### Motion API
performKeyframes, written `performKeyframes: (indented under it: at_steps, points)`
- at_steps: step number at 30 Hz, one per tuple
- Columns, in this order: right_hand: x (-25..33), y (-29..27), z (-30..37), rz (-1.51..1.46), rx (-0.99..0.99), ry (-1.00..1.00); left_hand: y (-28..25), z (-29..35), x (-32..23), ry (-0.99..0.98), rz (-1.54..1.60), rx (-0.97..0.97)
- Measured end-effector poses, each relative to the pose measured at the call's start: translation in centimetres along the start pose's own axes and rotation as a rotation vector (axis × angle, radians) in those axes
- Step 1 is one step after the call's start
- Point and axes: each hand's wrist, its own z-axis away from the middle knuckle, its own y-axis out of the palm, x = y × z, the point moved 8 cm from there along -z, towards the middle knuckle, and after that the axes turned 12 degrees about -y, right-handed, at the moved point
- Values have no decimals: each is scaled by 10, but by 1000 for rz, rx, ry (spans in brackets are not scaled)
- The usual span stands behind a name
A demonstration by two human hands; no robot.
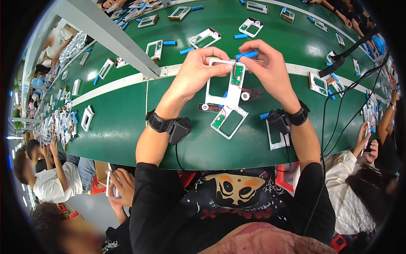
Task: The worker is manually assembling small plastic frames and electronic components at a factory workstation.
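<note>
My left hand point(195, 70) grips a white rectangular plastic frame point(208, 91) by its upper left edge, thumb on top. A green circuit board point(238, 75) sits along the frame's right side. A blue cylindrical battery point(249, 55) is pinched in my right hand point(268, 63) at the frame's top right corner. A thin dark red wire runs from the battery end down to the board. Below, a second white frame point(239, 126) with a green board lies tilted on the table. Beside the held frame is a round white part point(245, 96) on red wire.
The green table point(120, 122) has a pale rail point(118, 88) across it. A grey metal post point(112, 38) stands at left. Another white frame point(279, 144) lies by my right wrist. Black cables point(338, 106) hang at right. Similar frames with batteries lie beyond; people sit on both sides.
</note>
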Motion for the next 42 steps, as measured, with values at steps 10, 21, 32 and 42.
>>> performKeyframes:
  at_steps: [10, 21, 32, 42]
  points:
    - [-6, 21, 8, 97, 312, 98, 6, 1, -5, 35, 30, -46]
    - [-13, 5, 1, -180, 123, 160, -22, -5, -2, 95, 369, -149]
    - [14, -4, 0, -96, -135, -57, 19, -1, 13, 16, 342, -45]
    - [20, -8, 4, -97, -232, -8, 22, 27, -24, 343, -396, -493]
